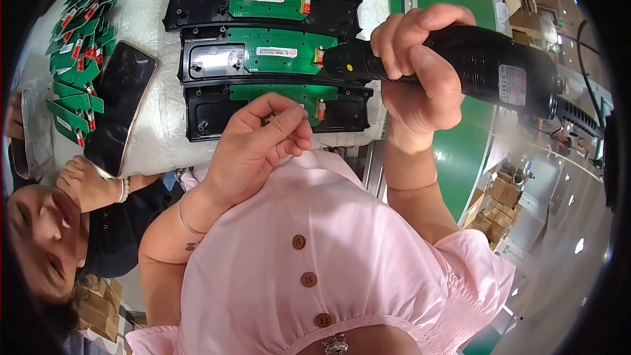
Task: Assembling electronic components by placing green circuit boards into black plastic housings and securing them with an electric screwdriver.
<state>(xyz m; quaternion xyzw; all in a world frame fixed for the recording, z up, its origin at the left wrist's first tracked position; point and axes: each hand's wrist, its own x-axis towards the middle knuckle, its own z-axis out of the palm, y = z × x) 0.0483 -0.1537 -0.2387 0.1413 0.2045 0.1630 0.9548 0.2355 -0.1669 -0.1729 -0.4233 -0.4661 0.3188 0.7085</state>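
Note:
My right hand (424, 72) is wrapped round a black electric screwdriver (486, 66), which lies sideways with its narrow nose toward the left. The nose reaches over the right end of a black plastic housing (223, 59) holding a green circuit board (279, 62). I cannot make out whether its tip touches anything. My left hand (266, 138) is closed in a pinch over the front edge of the nearest black housing (210, 115), partly hiding its green board (263, 92). What the left fingers hold, if anything, is too small to tell.
More black housings with green boards (263, 0) line up behind. A pile of loose green boards (82, 59) with red-and-white connectors lies at the left, beside a dark phone (121, 108). Another person's hand (89, 184) is near the phone. A green surface (460, 158) runs along the right.

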